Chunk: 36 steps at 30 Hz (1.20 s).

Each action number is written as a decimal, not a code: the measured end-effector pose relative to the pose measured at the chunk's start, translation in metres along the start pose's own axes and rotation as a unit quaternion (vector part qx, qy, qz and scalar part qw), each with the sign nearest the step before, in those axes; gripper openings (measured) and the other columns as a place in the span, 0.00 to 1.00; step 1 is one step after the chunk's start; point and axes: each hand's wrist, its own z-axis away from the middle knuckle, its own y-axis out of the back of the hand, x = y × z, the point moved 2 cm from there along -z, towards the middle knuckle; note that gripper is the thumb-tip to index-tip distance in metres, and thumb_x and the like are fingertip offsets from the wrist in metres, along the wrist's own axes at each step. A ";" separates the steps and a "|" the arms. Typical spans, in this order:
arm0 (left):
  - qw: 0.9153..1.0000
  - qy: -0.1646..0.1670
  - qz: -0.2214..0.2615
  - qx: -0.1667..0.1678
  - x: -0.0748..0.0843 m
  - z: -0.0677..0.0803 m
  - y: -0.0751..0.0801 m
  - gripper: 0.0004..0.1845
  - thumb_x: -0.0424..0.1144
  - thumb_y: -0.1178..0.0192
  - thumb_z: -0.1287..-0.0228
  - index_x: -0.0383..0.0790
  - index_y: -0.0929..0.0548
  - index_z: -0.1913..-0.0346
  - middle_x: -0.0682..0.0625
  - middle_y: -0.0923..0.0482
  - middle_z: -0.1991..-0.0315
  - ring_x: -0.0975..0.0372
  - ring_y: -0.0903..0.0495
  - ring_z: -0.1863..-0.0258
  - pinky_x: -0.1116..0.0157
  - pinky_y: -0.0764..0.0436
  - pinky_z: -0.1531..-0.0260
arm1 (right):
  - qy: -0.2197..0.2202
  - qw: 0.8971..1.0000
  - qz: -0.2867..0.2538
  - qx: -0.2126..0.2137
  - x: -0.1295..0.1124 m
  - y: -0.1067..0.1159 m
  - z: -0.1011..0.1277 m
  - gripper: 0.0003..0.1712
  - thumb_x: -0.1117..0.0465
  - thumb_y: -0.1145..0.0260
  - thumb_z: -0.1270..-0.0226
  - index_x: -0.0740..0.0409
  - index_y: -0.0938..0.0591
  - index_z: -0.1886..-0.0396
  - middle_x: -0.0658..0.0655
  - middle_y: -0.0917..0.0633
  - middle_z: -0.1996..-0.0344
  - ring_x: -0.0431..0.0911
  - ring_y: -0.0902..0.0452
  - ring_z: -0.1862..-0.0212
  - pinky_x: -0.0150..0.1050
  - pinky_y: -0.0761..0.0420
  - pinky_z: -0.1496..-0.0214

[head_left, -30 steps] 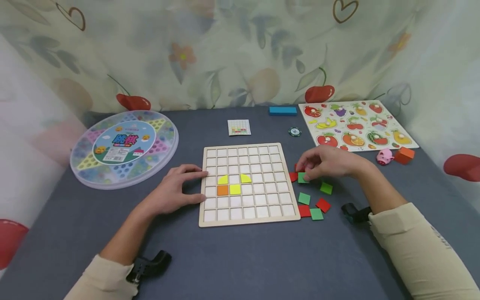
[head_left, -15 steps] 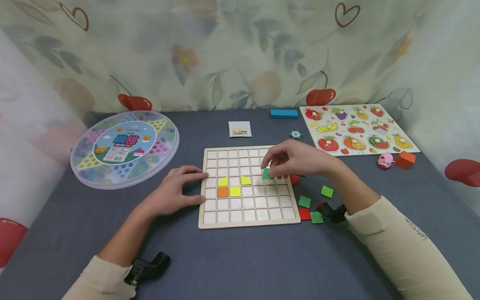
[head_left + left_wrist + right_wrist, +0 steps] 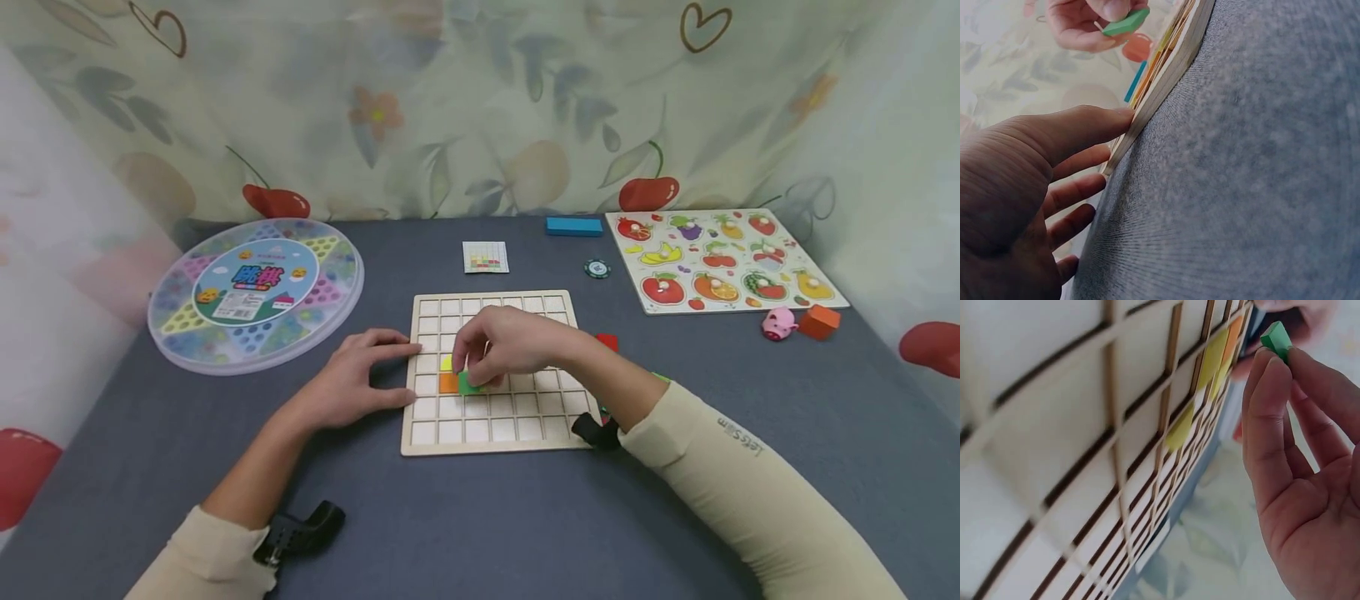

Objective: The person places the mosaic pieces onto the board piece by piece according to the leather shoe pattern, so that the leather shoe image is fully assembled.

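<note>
Pinching a small green square tile [image 3: 469, 385] between thumb and fingertips, the right hand [image 3: 510, 343] hovered low over the wooden grid board [image 3: 491, 421], near its left-middle cells. The tile was flat, thin and plain bright green, with a lighter top face and darker edges. From the left wrist camera it showed edge-on [image 3: 1125, 22] as a slim wedge, tilted rather than level, with one end lower than the other. Being square, it had no clear long axis; its flat face looked toward the board. From the right wrist camera only a corner of it [image 3: 1276, 340] peeked out above the fingertips [image 3: 1266, 375].

Directly beside the tile, an orange square [image 3: 447, 382] sat in a cell of the board, with a yellow piece [image 3: 446, 363] in the cell above. Whether the green tile touched the board could not be told.

The left hand [image 3: 352, 385] rested on the grey table [image 3: 480, 517] with fingers straight and relaxed, their tips pressed against the board's left edge and holding nothing.

Farther off lay a round clear game case [image 3: 255, 292], a fruit puzzle board [image 3: 723, 260], a pattern card [image 3: 485, 257] and a blue block [image 3: 573, 226].
</note>
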 end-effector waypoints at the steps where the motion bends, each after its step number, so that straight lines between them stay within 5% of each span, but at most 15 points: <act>1: 1.000 -0.001 0.001 0.001 0.000 0.000 0.000 0.32 0.48 0.28 0.35 0.44 0.21 0.29 0.41 0.31 0.29 0.42 0.38 0.30 0.37 0.37 0.34 | -0.001 1.000 0.003 -0.004 -0.002 -0.003 -0.003 0.07 0.70 0.33 0.36 0.57 0.12 0.61 0.52 0.16 0.74 0.44 0.20 0.73 0.37 0.20 0.63; 10: 1.000 -0.005 0.000 0.004 0.002 0.000 0.000 0.32 0.48 0.29 0.35 0.43 0.21 0.30 0.40 0.30 0.30 0.41 0.37 0.31 0.36 0.36 0.35 | 0.011 0.998 0.063 -0.006 -0.014 -0.017 -0.018 0.07 0.71 0.28 0.40 0.54 0.12 0.67 0.49 0.15 0.77 0.40 0.20 0.75 0.33 0.22 0.64; 23: 1.000 -0.004 0.001 0.005 0.001 0.001 0.001 0.32 0.48 0.29 0.34 0.43 0.21 0.30 0.40 0.31 0.29 0.42 0.38 0.31 0.36 0.37 0.35 | -0.026 0.997 0.067 -0.013 -0.017 -0.025 -0.022 0.09 0.71 0.27 0.38 0.53 0.08 0.65 0.51 0.11 0.71 0.42 0.17 0.72 0.33 0.21 0.63; 36: 1.000 -0.004 0.002 0.002 0.000 0.001 -0.001 0.32 0.47 0.29 0.34 0.44 0.22 0.29 0.40 0.31 0.29 0.42 0.38 0.30 0.36 0.37 0.35 | -0.003 0.996 0.093 -0.014 -0.011 -0.025 -0.021 0.10 0.70 0.26 0.38 0.51 0.06 0.65 0.48 0.11 0.67 0.39 0.21 0.65 0.33 0.23 0.61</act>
